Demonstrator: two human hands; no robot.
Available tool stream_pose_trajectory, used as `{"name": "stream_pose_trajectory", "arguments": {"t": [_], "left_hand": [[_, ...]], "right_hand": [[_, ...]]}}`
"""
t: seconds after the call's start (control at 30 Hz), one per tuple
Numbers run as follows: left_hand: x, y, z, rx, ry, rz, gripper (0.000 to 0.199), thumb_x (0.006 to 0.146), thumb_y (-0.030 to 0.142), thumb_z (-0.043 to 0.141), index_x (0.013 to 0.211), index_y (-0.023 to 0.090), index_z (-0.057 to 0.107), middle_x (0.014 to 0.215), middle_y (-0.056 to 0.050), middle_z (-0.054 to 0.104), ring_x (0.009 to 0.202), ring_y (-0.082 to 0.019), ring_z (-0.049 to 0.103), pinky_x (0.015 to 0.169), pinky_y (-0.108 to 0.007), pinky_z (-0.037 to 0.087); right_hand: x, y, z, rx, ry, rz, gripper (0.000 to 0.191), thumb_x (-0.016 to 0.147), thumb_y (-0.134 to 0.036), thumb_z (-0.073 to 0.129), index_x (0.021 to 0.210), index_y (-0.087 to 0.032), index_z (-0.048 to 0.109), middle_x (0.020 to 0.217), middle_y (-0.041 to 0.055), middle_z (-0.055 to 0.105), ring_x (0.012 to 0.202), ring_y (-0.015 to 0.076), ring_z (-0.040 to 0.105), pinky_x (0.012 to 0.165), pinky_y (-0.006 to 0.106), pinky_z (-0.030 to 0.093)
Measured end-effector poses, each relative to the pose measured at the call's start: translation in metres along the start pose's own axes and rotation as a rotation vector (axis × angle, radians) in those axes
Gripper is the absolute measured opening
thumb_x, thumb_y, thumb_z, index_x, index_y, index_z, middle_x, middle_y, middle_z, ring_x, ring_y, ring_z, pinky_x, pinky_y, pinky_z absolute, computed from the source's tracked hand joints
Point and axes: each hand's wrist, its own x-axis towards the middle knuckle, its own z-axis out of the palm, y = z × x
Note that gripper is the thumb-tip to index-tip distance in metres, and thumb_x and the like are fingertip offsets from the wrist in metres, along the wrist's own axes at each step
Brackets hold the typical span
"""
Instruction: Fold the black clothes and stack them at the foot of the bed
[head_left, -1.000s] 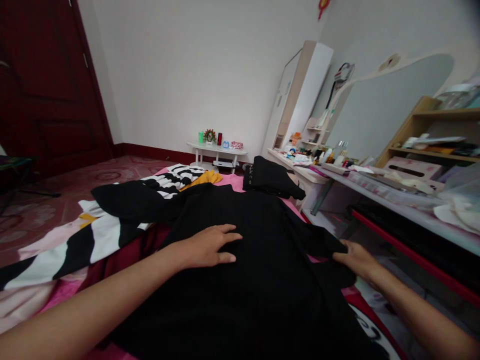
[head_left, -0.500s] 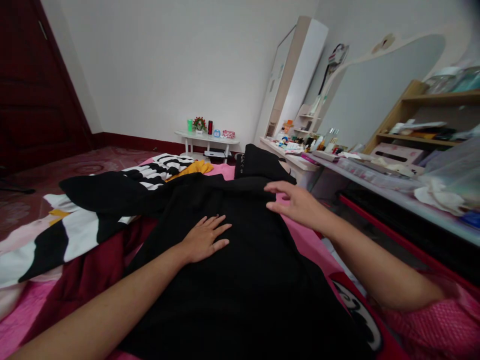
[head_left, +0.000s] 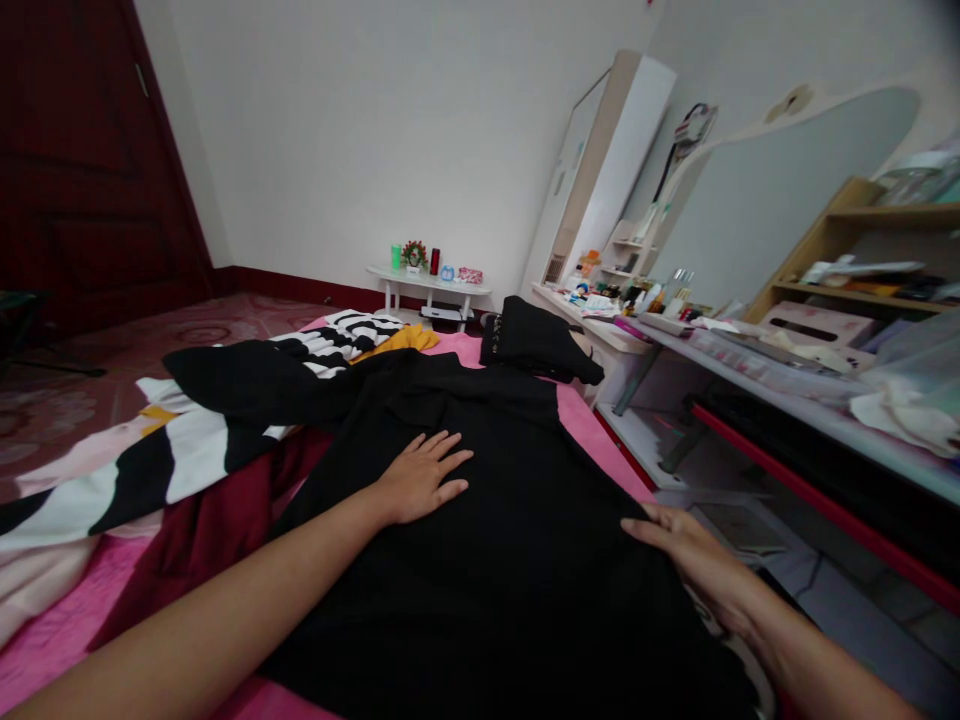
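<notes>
A black top (head_left: 510,560) lies spread out in front of me, with a sleeve-like part stretching to the far left. My left hand (head_left: 421,478) rests flat on its middle, fingers spread. At the garment's right edge is my right hand (head_left: 675,540), thumb on top of the cloth and the other fingers mostly hidden beneath, closed on that edge. Beyond the top sits a folded black garment (head_left: 532,340) with metal eyelets along one side.
To the left lie a black-and-white striped garment (head_left: 196,455), a dark red one (head_left: 217,530) and a yellow one (head_left: 409,343). Pink bedding (head_left: 589,430) shows beneath. A cluttered dressing table (head_left: 757,350) stands on the right; a small white table (head_left: 427,284) is at the back wall.
My right hand has come down and toward me, from above the top's far right corner to its right edge, and closed there. My left hand stays flat on the cloth. The view has shifted slightly.
</notes>
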Motion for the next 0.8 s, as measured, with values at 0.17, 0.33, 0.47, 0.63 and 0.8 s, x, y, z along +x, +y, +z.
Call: {"name": "stream_pose_trajectory", "arguments": {"t": [0.17, 0.33, 0.47, 0.63, 0.8], "left_hand": [[-0.001, -0.001, 0.001, -0.01, -0.015, -0.007, 0.057, 0.093, 0.059, 0.027, 0.143, 0.033, 0.032, 0.154, -0.005, 0.021, 0.141, -0.027, 0.017, 0.111, -0.051, 0.014], [0.021, 0.003, -0.025, 0.03, -0.186, 0.008, 0.056, 0.086, 0.055, 0.047, 0.136, 0.029, 0.046, 0.148, -0.01, 0.035, 0.133, -0.032, 0.036, 0.104, -0.047, 0.031], [0.056, 0.018, -0.048, 0.115, -0.238, 0.005, 0.032, 0.078, 0.039, 0.061, 0.104, 0.024, 0.068, 0.11, -0.01, 0.066, 0.098, -0.028, 0.062, 0.083, -0.037, 0.047], [0.071, 0.02, -0.032, 0.155, -0.038, -0.039, 0.025, 0.088, 0.027, 0.045, 0.093, 0.015, 0.066, 0.099, -0.013, 0.063, 0.092, -0.026, 0.061, 0.078, -0.037, 0.047], [0.066, -0.004, -0.006, 0.009, 0.182, -0.132, 0.023, 0.091, 0.03, 0.042, 0.082, 0.018, 0.06, 0.092, -0.006, 0.057, 0.08, -0.017, 0.059, 0.07, -0.028, 0.046]], "right_hand": [[-0.013, 0.027, -0.021, 0.15, -0.186, 0.126, 0.021, 0.072, -0.039, 0.062, 0.081, -0.02, 0.061, 0.061, 0.0004, 0.065, 0.056, 0.0161, 0.063, 0.056, 0.026, 0.051], [0.025, 0.038, -0.048, -0.301, -0.2, 0.134, 0.01, 0.067, -0.025, 0.06, 0.064, -0.017, 0.056, 0.048, -0.0015, 0.057, 0.037, 0.0081, 0.046, 0.036, 0.017, 0.032], [0.091, -0.013, -0.028, -0.341, -0.1, -0.172, 0.012, 0.072, -0.029, 0.057, 0.07, -0.017, 0.058, 0.061, 0.0012, 0.063, 0.053, 0.0126, 0.058, 0.051, 0.023, 0.046], [0.151, -0.047, 0.054, -0.452, -0.021, -0.585, 0.033, 0.077, -0.023, 0.055, 0.11, -0.018, 0.062, 0.115, 0.0094, 0.063, 0.106, 0.0208, 0.059, 0.094, 0.036, 0.045], [0.192, -0.033, 0.081, -0.709, -0.228, -0.677, 0.058, 0.089, -0.047, 0.046, 0.143, -0.032, 0.032, 0.154, 0.0038, 0.022, 0.142, 0.0255, 0.017, 0.113, 0.051, 0.016]]}}
